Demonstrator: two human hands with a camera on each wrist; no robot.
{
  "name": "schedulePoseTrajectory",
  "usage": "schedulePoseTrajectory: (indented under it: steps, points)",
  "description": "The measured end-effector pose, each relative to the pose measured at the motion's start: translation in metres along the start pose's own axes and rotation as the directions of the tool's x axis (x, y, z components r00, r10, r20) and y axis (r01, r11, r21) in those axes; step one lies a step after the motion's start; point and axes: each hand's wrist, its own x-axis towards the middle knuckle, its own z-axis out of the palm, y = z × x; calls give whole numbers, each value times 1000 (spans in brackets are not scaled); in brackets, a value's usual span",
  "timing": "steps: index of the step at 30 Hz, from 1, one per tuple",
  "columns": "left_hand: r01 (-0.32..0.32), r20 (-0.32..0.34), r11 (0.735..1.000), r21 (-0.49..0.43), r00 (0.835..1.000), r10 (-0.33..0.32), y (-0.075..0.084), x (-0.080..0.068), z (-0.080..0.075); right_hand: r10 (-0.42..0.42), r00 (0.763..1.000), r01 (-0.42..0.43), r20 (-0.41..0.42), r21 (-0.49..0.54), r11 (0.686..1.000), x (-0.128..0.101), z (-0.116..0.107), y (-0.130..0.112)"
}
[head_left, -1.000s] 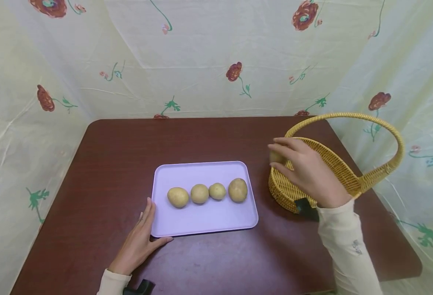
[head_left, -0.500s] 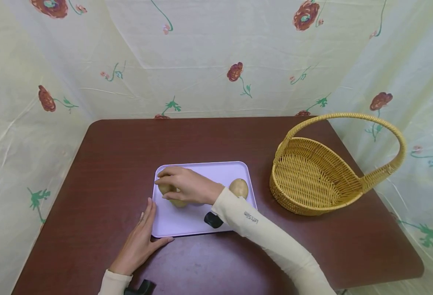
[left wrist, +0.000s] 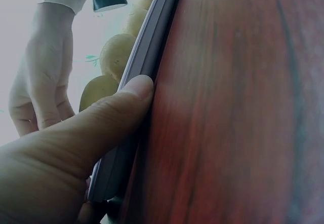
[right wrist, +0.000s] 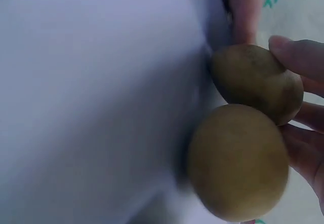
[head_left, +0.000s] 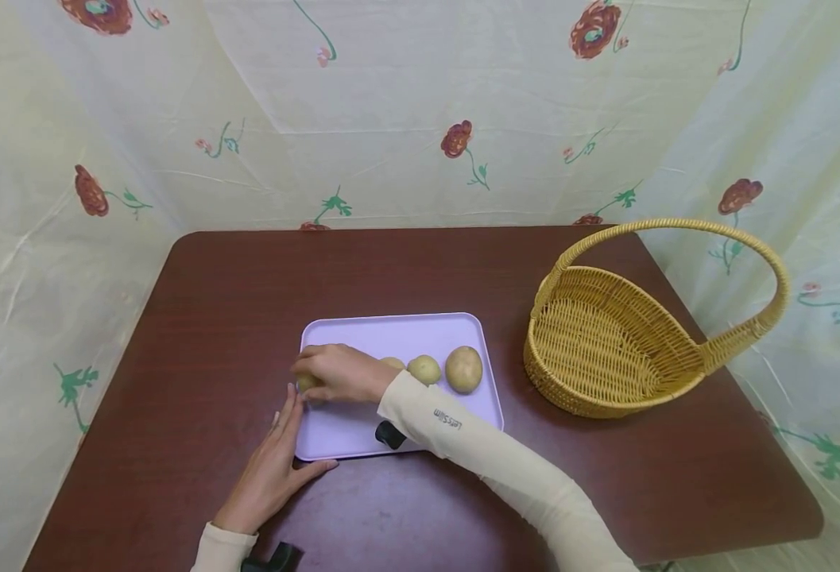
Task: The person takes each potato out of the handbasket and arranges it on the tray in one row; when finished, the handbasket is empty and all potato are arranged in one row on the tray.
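My right hand (head_left: 341,373) grips a potato (right wrist: 255,79) at the left end of the lilac tray (head_left: 405,326), low over it or on it; which, I cannot tell. Beside it, in the right wrist view, lies another potato (right wrist: 238,163), which my hand hides in the head view. Farther right on the tray sit a partly covered potato (head_left: 393,362), a small one and a large potato (head_left: 464,369). My left hand (head_left: 265,465) rests at the tray's front left corner, fingers straight along the left side, thumb (left wrist: 96,122) against the front edge.
A yellow wicker basket (head_left: 605,401) with a tall arched handle stands on the brown table (head_left: 362,270), right of the tray. Floral cloth (head_left: 391,103) hangs behind and at both sides. Black wrist devices sit near both cuffs.
My right hand has carried a potato from above the basket leftward to the tray's left end, then slightly farther left and toward me. My left hand has stayed at the tray corner.
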Motion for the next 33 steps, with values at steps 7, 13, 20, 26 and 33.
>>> schedulePoseTrajectory:
  steps: [7,13,20,26,33]
  points:
    - [20,14,1000,-10,1000,-20,0,0,-1,96,993,-96,74,-11,995,2,6,6]
    - [24,22,1000,-11,999,-23,0,0,-1,112,986,-114,121,16,993,2,8,9]
    - [15,14,1000,-14,1000,-15,0,0,-2,115,984,-120,132,27,992,1,7,8]
    - [24,20,1000,-20,1000,-23,0,0,-1,117,984,-124,132,40,992,0,6,8]
    - [28,26,999,-21,999,-27,0,0,-2,118,986,-123,117,40,992,-1,8,9]
